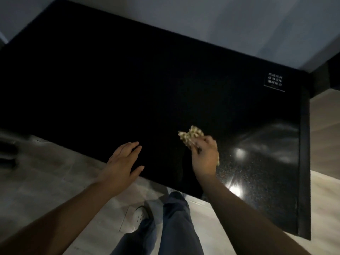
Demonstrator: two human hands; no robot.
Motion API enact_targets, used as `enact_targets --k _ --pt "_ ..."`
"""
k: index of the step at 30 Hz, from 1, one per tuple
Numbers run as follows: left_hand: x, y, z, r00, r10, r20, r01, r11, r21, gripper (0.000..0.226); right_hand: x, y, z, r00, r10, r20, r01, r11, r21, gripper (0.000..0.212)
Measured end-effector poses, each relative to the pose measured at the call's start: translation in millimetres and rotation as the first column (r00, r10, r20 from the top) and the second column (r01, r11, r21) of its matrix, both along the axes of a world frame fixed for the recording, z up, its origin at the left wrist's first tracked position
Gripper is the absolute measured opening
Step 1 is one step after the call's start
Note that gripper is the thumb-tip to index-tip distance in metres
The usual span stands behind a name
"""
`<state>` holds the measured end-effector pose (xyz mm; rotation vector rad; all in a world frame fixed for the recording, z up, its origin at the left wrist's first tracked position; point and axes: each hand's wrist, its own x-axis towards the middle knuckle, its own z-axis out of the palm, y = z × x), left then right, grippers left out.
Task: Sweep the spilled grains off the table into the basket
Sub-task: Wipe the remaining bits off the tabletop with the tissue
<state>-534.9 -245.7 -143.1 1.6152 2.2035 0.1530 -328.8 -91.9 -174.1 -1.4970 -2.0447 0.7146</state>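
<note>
A glossy black table (128, 85) fills most of the view. My right hand (205, 153) grips a crumpled, pale patterned cloth (191, 136) on the tabletop near the front edge; part of the cloth also pokes out behind the hand. My left hand (123, 161) lies flat with straight fingers at the table's near edge, left of the cloth. I cannot make out any grains on the dark surface. No basket is in view.
A small sign with white characters (274, 82) sits at the table's far right corner. Light glare (239, 153) reflects off the right part of the top. Below the table edge are my legs (176, 223), white shoes and a pale floor (55, 172).
</note>
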Motion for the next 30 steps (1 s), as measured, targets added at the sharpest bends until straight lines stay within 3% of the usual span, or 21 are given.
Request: enact_targets --k 9,15,21,30 --pt "-6 -34 11 0.999 -0.028 0.031 0.028 1.0 -0.006 0.065 22 -112 2 0.984 0.166 -0.059 -0.17 0.983 -0.068 0.019" --pt "-7 -49 36 0.997 -0.03 0.074 0.027 0.999 0.036 0.065 20 -110 28 0.982 0.186 0.031 -0.167 0.932 -0.321 0.007" --pt "-16 -50 57 0.986 0.004 0.164 -0.016 0.997 0.071 0.064 -2 -75 68 0.975 -0.188 -0.116 0.132 0.919 -0.372 0.011" --pt "-42 14 81 0.983 0.094 0.157 -0.103 0.993 0.049 0.064 -16 36 105 0.944 -0.274 -0.185 0.199 0.918 -0.344 0.023"
